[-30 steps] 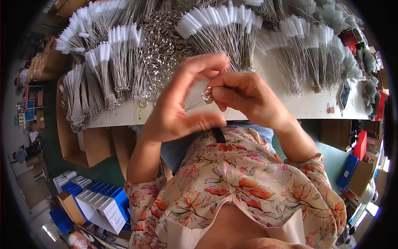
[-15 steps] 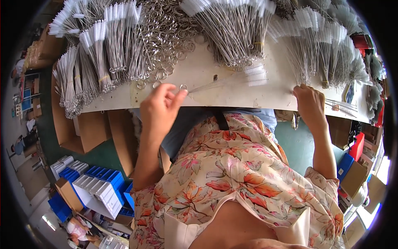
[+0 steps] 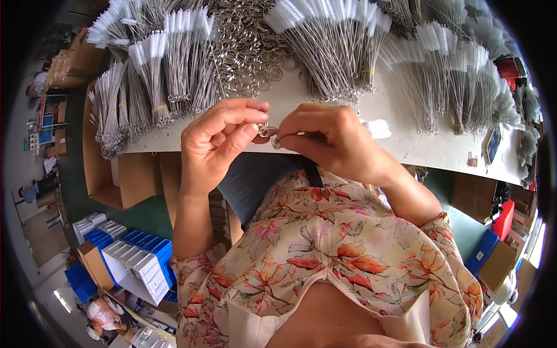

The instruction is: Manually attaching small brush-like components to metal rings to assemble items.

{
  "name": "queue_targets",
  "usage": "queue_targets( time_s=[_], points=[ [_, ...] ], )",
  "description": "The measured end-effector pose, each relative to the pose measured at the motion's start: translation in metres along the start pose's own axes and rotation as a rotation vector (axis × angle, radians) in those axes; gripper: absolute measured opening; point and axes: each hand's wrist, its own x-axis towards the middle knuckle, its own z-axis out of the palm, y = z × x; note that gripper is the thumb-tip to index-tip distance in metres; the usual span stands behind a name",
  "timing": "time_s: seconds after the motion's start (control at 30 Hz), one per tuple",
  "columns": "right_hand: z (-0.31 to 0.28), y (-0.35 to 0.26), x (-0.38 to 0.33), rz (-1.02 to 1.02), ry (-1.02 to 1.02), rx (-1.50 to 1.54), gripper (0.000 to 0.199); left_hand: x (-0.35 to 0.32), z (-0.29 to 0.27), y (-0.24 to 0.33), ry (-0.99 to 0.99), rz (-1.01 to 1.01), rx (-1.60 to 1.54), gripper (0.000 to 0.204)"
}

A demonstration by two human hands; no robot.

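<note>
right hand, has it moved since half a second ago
Yes. The right hand was out at the white table's front edge on the person's right; now it is back in the middle, meeting the left hand around a small metal ring.

Bare table edge (image 3: 400, 142) gives passage; brush bundles (image 3: 331, 52) block beyond

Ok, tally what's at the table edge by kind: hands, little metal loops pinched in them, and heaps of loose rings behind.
Hands: 2, left hand and right hand
Small metal loops pinched between the fingertips: 2
Heap of loose metal rings: 1
Total: 5
</note>
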Motion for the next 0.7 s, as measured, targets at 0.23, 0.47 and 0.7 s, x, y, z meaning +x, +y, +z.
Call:
queue_targets(
  time_s=[0.23,0.47,0.7],
  points=[
    [-0.015,-0.012,-0.001,0.273,-0.1,0.46,0.013,0.01,0.008,0.012,-0.022,0.127,-0.056,0.021],
    [-0.027,-0.038,0.019,0.263,0.102,0.774,0.014,0.021,0.026,0.034,0.211,0.399,0.075,0.026],
    [-0.031,-0.044,0.029,0.169,0.151,0.607,0.012,0.033,0.011,0.042,0.144,0.446,0.248,0.027]
  ],
)
